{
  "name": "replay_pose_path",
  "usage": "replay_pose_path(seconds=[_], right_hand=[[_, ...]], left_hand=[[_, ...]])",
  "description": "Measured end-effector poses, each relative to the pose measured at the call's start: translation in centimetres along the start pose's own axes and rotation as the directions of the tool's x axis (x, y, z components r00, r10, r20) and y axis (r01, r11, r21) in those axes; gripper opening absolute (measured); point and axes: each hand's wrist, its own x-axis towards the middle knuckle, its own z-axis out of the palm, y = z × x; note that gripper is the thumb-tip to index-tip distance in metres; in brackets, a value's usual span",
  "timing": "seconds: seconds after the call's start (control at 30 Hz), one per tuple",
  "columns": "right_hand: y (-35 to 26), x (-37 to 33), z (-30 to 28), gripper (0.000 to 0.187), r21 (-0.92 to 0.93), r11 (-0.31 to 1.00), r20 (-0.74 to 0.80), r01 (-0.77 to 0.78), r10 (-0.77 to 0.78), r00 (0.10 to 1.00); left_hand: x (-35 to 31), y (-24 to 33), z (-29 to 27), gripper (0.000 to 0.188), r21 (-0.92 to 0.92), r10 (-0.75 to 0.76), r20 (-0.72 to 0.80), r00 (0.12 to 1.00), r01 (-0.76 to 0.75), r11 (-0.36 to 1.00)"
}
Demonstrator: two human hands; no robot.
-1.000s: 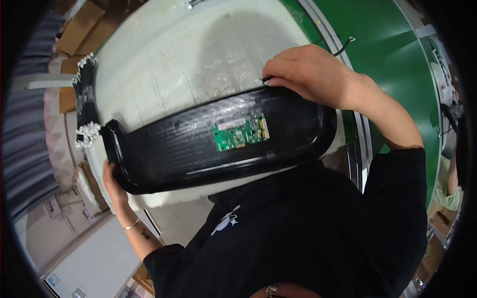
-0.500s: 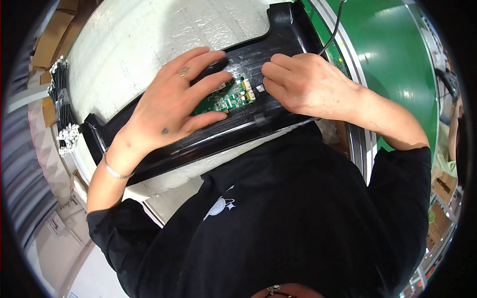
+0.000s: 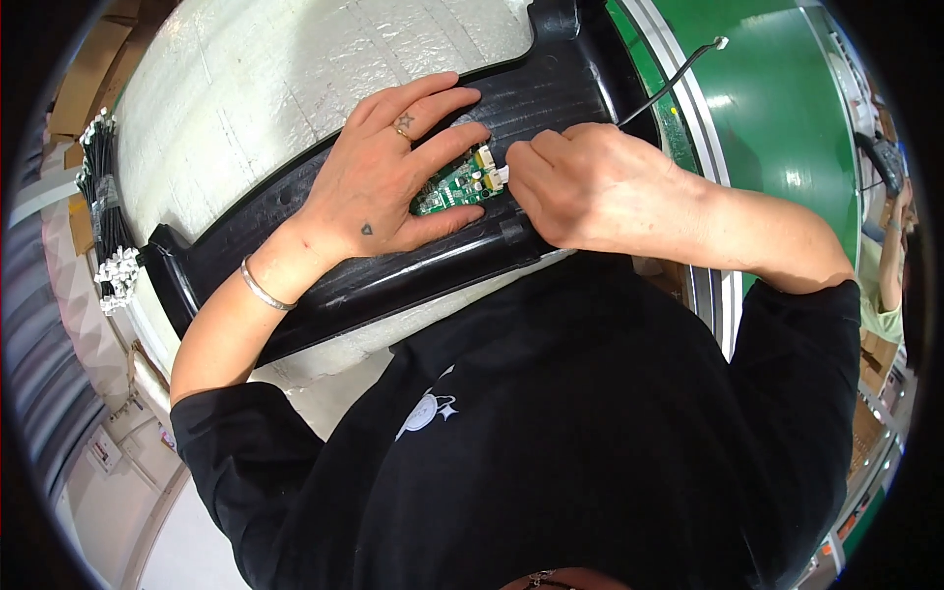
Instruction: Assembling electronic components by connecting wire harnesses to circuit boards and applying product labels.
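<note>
Green circuit board (image 3: 458,190) slanted lengthwise away rightward, sockets (image 3: 488,162) facing right. Left fingers (image 3: 452,147) spread around it; right fingers (image 3: 524,175) pinched a white plug (image 3: 503,175).

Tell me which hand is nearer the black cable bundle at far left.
Left. The left hand, over the green circuit board, is right of the cable bundle; the right hand, gripping a black cable, is farther right.

The tray (image 3: 551,93) lies on the worktop (image 3: 226,108). The circuit board (image 3: 452,196) sits on the tray, partly under the left hand (image 3: 369,187), with the right hand (image 3: 585,187) at its right. Bunched wires (image 3: 103,206) are left of the tray, and one wire (image 3: 657,96) pokes past its right end
</note>
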Motion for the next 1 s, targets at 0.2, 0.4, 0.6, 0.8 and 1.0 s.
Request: replay_pose_path(seconds=[0.2, 0.4, 0.6, 0.8, 1.0], right_hand=[[1.1, -0.5, 0.7, 0.012, 0.191, 0.981, -0.034, 0.007, -0.001, 0.999], [1.3, 0.2, 0.6, 0.014, 0.075, 0.994, 0.013, 0.08, -0.082, 0.997], [1.4, 0.4, -0.7, 0.008, 0.159, 0.98, -0.054, 0.116, -0.109, 0.993], [0.0, -0.8, 2.4, 0.018, 0.45, 0.881, -0.545, 0.149, 0.138, 0.827], [-2.4, -3.7, 1.4, 0.029, 0.525, 0.848, -0.212, 0.07, 0.051, 0.976]], left_hand=[[0.0, 0.1, 0.3, 0.054, -0.023, -0.008, -0.022, 1.0, 0.007, 1.0], [0.4, -0.1, 0.2, 0.053, -0.031, -0.01, -0.037, 0.999, 0.009, 0.999], [1.5, 0.8, -0.9, 0.057, -0.085, 0.006, -0.038, 0.999, -0.009, 0.996], [0.2, 1.1, 1.0, 0.062, -0.09, 0.04, -0.022, 0.999, -0.042, 0.995], [0.7, 2.4, -3.0, 0.054, -0.201, 0.029, 0.013, 0.999, -0.026, 0.979]])
